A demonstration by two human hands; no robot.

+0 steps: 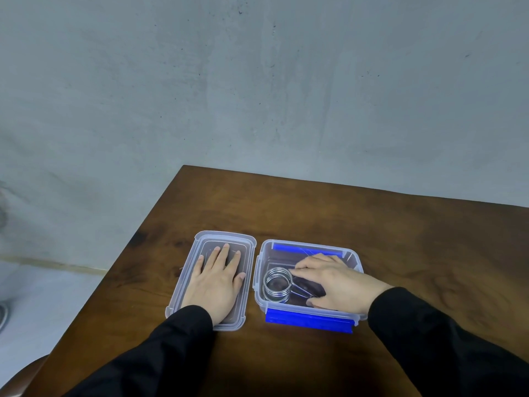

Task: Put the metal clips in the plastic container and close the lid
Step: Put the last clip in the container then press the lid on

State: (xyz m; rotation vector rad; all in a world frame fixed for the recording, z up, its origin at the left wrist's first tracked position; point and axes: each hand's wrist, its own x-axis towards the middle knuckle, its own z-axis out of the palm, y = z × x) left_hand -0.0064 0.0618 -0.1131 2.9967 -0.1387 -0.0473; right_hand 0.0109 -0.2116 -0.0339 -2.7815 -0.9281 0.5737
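Left hand (219, 282): laid flat, fingers spread, palm pressed on the lid (187, 282), nothing gripped.
Right hand (332, 279): reached into the plastic container (353, 260), fingers closed around the metal clips (277, 285).
Metal clips: coiled rings seen inside the container, at its left end.
Lid: set on the table (372, 224), just beside the container, on its left.
Blue latches (307, 322): folded outward.

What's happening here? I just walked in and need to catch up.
A person is packing metal clips into a clear container on a wooden table. The right hand is inside the container at the clips. The left hand lies flat on the lid, which sits beside the container, not yet on.
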